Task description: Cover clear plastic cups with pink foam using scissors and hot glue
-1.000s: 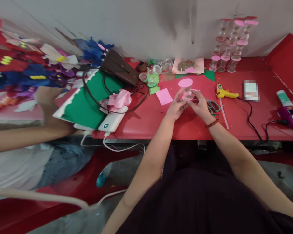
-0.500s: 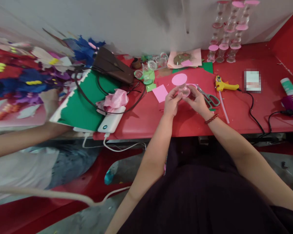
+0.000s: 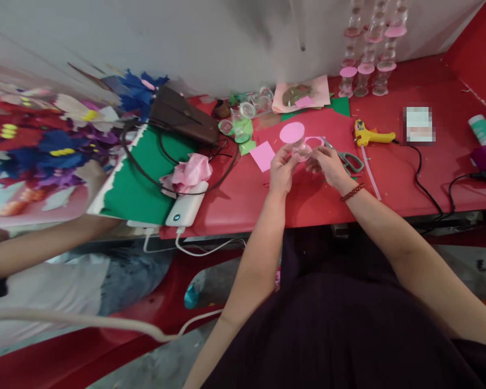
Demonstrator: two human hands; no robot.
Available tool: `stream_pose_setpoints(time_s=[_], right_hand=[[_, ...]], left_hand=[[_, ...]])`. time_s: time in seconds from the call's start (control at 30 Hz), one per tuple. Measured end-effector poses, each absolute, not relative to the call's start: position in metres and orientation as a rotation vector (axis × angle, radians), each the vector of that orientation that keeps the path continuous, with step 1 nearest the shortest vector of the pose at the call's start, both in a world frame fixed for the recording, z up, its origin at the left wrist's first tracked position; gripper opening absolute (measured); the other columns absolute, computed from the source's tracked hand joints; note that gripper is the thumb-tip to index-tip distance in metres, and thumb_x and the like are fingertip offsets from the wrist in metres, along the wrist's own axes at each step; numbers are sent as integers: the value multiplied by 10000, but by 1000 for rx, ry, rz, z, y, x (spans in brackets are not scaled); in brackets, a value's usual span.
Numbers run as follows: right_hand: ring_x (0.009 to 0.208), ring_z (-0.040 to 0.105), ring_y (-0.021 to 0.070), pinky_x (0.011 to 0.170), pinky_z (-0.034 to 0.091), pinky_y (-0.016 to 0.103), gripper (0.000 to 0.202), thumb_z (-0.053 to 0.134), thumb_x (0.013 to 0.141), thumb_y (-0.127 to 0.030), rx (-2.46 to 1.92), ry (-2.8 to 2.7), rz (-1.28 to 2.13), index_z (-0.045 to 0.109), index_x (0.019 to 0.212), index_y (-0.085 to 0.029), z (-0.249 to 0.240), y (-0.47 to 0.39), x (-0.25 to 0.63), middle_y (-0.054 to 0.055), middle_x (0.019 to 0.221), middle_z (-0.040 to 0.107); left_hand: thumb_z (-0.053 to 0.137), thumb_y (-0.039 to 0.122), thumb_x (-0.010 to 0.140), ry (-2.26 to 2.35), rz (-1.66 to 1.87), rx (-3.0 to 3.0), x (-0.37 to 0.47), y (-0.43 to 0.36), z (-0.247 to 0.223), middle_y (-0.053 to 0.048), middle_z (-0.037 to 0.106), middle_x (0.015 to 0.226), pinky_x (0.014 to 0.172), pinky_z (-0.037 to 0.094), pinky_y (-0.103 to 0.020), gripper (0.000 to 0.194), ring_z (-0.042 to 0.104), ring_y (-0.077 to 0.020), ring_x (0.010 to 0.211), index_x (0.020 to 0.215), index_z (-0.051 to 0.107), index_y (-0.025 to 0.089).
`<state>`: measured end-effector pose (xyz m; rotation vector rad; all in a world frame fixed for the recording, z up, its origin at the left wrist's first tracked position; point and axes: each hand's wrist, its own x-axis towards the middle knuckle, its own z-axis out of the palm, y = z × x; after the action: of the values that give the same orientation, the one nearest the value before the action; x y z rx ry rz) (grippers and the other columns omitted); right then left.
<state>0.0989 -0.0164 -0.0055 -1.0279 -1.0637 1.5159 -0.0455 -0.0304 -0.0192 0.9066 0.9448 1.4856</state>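
A small clear plastic-cup hourglass (image 3: 302, 153) with a flat pink paper disc (image 3: 292, 132) on one end is held above the red table. My left hand (image 3: 282, 168) wraps its fingers round the cups from the left. At the right side, my right hand (image 3: 330, 166) is closed, its thumb and fingertips pinching at the edge of the lower cup. Just behind the right fingers lies a pink paper sheet with a round hole (image 3: 315, 141). Grey-green-handled scissors (image 3: 351, 162) rest partly hidden behind that hand. A pink paper square (image 3: 263, 156) lies left of the hourglass.
A yellow glue gun (image 3: 375, 136) and a glue stick (image 3: 371, 173) lie to the right. Stacked plastic-cup hourglasses (image 3: 362, 81) stand by the wall. Loose clear cups (image 3: 238, 121), a brown bag (image 3: 186, 116) and a white power bank (image 3: 187, 208) are leftward, beside another person's arm (image 3: 60, 237).
My right hand has shifted from cupping the hourglass to pinching at its right edge. The left hand keeps its hold. The whole view has shifted slightly.
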Motion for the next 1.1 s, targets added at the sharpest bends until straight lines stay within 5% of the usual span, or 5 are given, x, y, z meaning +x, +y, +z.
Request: stream_pose_setpoints(time_s=[0.3,0.6,0.9,1.1], right_hand=[[438,554,86,417,396,184,315,639,968,-140,-1100,-1009,1605,559,672,-215,9,-22,98,-7,546,636],[365,444,49,353,299,153,326,615,951,-120,-1153,-1053,1602,541,645,-207,15,-26,99,-37,477,557],[365,375,45,359,236,170,371,621,934,-135,-1204,-1027,1557,508,588,-208,12,-21,100,-44,458,478],[362,372,59,360,206,180,386,563,954,-115,-1216,-1009,1591,526,580,-202,11,-20,100,-33,435,470]], left_hand=[[986,256,682,976,1469,999,-40,-35,-15,-62,765,1269,1210,467,-414,627,552,-306,1491,1250,724,284],[1038,411,570,975,1438,1187,-52,-20,-41,-66,784,1178,1148,513,-490,793,684,-326,1304,1270,695,268],[1020,355,603,917,1430,1203,-54,-18,-43,-79,735,1375,1179,493,-464,733,662,-300,1339,1273,729,286],[1016,374,601,938,1476,1199,-51,-19,-41,-56,780,1258,1145,513,-436,636,709,-266,1236,1174,757,274]])
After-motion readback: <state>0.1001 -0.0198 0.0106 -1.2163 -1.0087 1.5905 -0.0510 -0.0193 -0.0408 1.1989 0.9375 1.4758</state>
